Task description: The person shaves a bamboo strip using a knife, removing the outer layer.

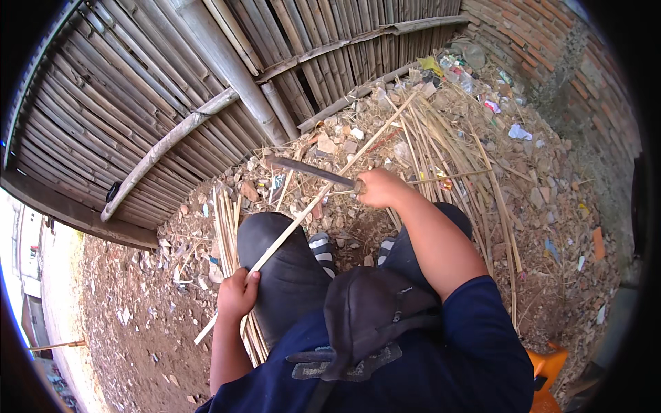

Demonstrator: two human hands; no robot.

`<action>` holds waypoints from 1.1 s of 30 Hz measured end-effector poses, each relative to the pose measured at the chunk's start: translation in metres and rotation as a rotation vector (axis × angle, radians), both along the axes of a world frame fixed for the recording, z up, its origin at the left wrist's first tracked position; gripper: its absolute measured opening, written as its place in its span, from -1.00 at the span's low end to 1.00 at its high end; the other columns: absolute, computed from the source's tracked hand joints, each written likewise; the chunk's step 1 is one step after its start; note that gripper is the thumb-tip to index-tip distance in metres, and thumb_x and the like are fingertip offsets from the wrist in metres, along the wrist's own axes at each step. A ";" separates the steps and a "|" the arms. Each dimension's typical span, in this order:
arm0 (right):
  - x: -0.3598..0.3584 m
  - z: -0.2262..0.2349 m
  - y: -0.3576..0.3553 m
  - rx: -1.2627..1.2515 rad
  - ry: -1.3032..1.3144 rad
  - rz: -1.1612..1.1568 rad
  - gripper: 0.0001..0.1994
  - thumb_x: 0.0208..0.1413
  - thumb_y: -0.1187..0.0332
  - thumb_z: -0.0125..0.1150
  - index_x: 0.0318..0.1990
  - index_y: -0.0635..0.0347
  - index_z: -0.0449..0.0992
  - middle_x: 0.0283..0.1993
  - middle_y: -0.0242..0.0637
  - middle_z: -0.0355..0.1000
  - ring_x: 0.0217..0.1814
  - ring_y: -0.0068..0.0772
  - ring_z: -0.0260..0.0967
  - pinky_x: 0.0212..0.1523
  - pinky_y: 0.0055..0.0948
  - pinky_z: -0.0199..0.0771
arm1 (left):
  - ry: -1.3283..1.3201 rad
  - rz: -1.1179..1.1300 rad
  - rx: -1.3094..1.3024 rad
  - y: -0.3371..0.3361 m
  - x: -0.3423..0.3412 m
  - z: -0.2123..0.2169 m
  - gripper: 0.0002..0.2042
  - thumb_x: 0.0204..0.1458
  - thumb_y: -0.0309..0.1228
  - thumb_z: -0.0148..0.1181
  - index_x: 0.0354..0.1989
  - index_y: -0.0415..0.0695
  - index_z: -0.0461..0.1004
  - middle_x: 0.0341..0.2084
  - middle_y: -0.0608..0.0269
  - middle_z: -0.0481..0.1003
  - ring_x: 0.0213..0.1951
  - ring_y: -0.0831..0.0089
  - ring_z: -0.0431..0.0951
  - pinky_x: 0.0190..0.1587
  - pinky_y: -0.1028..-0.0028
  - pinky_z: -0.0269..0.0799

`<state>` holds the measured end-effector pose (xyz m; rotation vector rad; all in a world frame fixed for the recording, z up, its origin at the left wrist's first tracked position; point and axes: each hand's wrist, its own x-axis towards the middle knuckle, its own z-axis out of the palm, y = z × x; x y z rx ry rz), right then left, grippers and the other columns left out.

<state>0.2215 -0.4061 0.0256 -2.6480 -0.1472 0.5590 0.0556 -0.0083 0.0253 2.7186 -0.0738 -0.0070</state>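
Two hands: left (237, 294) grips one bamboo strip (313, 203), right (377, 187) one knife (310, 171).

bright even daylight | soft shadows | sharp centre | fisheye bend, dark rim

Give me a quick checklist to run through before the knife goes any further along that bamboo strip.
1. Left hand grips the strip firmly: ok.
2. Right hand closed on the knife handle: ok.
3. Blade lying across the strip: ok; whether it bites in, cannot tell.
4. Left hand well away from the blade: ok.
5. Strip resting over the left knee: ok, though the knee sits close under the cutting line.
6. Blade sharpness: cannot tell.
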 end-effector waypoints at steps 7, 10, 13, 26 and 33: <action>0.014 -0.015 -0.023 0.148 -0.041 0.011 -0.49 0.02 0.10 0.38 0.09 0.16 0.57 0.02 0.03 0.56 0.10 0.01 0.53 0.12 -0.14 0.51 | 0.027 0.008 -0.039 -0.001 0.002 -0.001 -0.56 0.26 -0.08 0.13 -0.50 -0.21 0.34 -0.66 -0.15 0.46 -0.49 -0.21 0.53 -0.41 -0.01 0.39; 0.020 -0.027 -0.026 0.059 -0.085 -0.075 -0.44 0.02 0.09 0.38 0.17 0.15 0.53 0.10 0.03 0.53 0.18 0.00 0.49 0.20 -0.19 0.47 | 0.029 0.016 -0.022 -0.003 0.002 0.003 -0.56 0.25 -0.08 0.13 -0.50 -0.21 0.35 -0.65 -0.15 0.47 -0.49 -0.21 0.53 -0.40 -0.01 0.39; 0.012 -0.014 -0.013 -0.004 -0.040 0.015 -0.43 0.04 0.12 0.34 0.22 0.14 0.50 0.16 0.00 0.51 0.25 -0.01 0.43 0.27 -0.21 0.41 | 0.046 0.023 0.006 -0.002 0.003 0.005 -0.55 0.25 -0.04 0.12 -0.49 -0.21 0.37 -0.63 -0.15 0.48 -0.46 -0.22 0.54 -0.38 -0.03 0.40; 0.016 -0.029 -0.018 0.139 -0.133 -0.010 -0.50 -0.01 0.14 0.43 0.05 0.21 0.56 -0.11 0.09 0.57 -0.01 0.06 0.54 0.04 -0.17 0.51 | 0.085 0.037 -0.050 0.000 0.005 0.004 -0.55 0.24 -0.04 0.15 -0.48 -0.22 0.39 -0.63 -0.14 0.48 -0.47 -0.19 0.54 -0.38 0.02 0.40; -0.002 -0.006 0.002 0.078 -0.060 0.100 -0.58 0.01 0.19 0.36 0.02 0.16 0.59 -0.02 0.02 0.56 0.09 0.06 0.51 0.10 -0.11 0.51 | 0.117 0.028 0.047 0.001 0.007 0.007 -0.53 0.25 0.00 0.11 -0.47 -0.22 0.39 -0.61 -0.16 0.50 -0.42 -0.22 0.56 -0.34 -0.02 0.42</action>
